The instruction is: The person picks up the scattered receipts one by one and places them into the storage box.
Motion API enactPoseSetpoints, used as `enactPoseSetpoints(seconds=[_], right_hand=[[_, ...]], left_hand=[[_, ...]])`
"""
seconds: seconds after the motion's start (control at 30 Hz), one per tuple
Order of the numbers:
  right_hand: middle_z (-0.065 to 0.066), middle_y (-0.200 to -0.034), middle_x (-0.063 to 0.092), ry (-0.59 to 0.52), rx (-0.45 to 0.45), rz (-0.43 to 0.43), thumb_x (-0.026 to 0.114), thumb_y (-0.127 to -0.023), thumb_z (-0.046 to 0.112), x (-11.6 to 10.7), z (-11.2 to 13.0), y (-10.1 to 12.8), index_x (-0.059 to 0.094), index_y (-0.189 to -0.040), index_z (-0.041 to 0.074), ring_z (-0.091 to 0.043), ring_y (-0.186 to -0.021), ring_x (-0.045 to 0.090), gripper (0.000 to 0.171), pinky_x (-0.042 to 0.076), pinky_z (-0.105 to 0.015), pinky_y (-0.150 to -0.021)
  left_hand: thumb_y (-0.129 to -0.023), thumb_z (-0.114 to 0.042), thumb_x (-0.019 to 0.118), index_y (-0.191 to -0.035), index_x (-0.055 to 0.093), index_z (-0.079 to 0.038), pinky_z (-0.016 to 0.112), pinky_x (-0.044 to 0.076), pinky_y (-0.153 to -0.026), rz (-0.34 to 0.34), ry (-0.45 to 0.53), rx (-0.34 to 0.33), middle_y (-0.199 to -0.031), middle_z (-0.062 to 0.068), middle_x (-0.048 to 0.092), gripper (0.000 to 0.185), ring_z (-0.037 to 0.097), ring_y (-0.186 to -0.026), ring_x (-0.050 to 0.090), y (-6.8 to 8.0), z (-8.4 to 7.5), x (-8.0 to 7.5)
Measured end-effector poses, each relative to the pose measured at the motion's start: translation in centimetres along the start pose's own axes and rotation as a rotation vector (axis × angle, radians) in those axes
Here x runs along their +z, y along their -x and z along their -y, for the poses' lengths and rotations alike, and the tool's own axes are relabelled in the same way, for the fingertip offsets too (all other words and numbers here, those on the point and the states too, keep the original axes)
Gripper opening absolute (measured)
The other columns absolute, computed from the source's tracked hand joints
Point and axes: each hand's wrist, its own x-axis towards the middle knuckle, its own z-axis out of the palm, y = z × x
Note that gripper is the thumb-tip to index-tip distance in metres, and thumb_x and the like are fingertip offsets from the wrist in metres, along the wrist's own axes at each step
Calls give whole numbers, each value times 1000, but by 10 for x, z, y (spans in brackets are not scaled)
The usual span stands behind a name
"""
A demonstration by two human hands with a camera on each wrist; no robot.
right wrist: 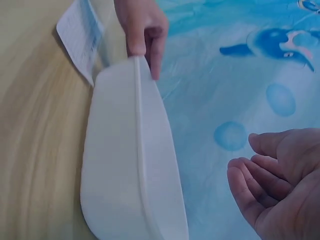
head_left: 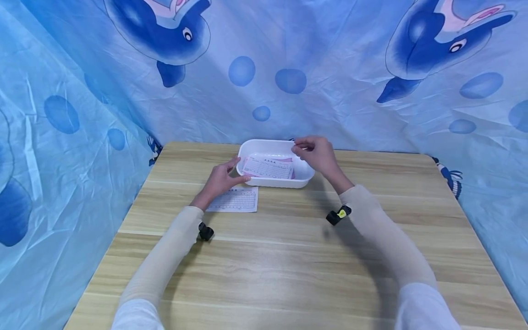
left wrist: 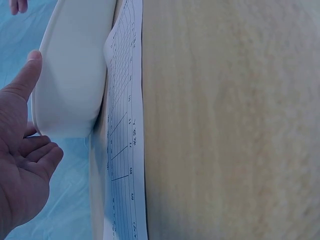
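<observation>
One white tray [head_left: 274, 149] sits at the far middle of the desk [head_left: 288, 256], holding what look like two slips, a white printed one [head_left: 268, 168] over a pink one [head_left: 284, 160], though the stack is too small to count surely. One more printed sheet [head_left: 236, 200] lies flat on the desk just near of the tray, its far edge tucked under it. The left hand [head_left: 220, 178] is spread, thumb at the tray's left end. The right hand [head_left: 315, 152] hovers over the tray's right rim, fingers loosely curled, its grip on nothing.
</observation>
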Motion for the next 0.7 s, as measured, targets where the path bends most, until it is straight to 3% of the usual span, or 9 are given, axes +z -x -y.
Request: enactPoseSetpoints(seconds=[0.2, 0.5, 0.7], right_hand=[[-11, -104, 78, -46, -32, 9, 75, -96, 26, 9, 6, 20, 76, -117, 5, -29, -86, 74, 30, 60, -26, -67], [-8, -102, 78, -137, -58, 48, 77, -94, 23, 33, 4, 50, 77, -113, 4, -23, -84, 73, 27, 59, -25, -64], [-9, -103, 78, -179, -39, 80, 79, -92, 19, 51, 0, 64, 77, -111, 2, -18, -85, 72, 25, 61, -26, -72]], left_hand=[[-82, -52, 83, -155, 40, -7, 46, 42, -117, 0, 2, -11, -164, 14, 34, 96, 33, -147, 39, 0, 0, -1], [-81, -54, 83, -155, 40, -6, 47, 42, -116, 7, 3, -14, -164, 14, 34, 98, 33, -147, 38, -1, 0, 0], [-82, -52, 83, -155, 40, -6, 46, 42, -116, 4, -6, -12, -163, 12, 34, 96, 33, -147, 39, -1, -1, 0]])
